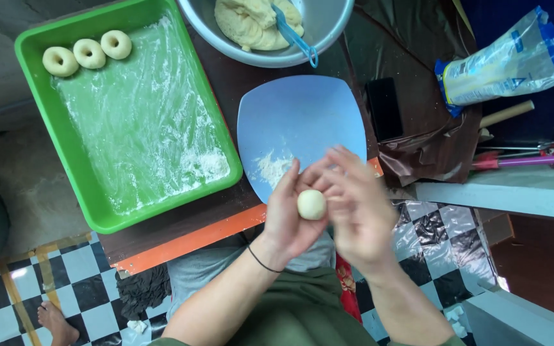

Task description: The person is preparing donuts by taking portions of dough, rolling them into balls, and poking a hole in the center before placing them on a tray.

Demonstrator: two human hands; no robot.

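A flour-dusted green plastic tray holds three pale ring-shaped dough pieces in its far corner. A metal bowl of dough and a light blue plastic board lie beyond the hands. The left hand cups a small round dough ball; the right hand, fingers spread, presses its side above the lap.
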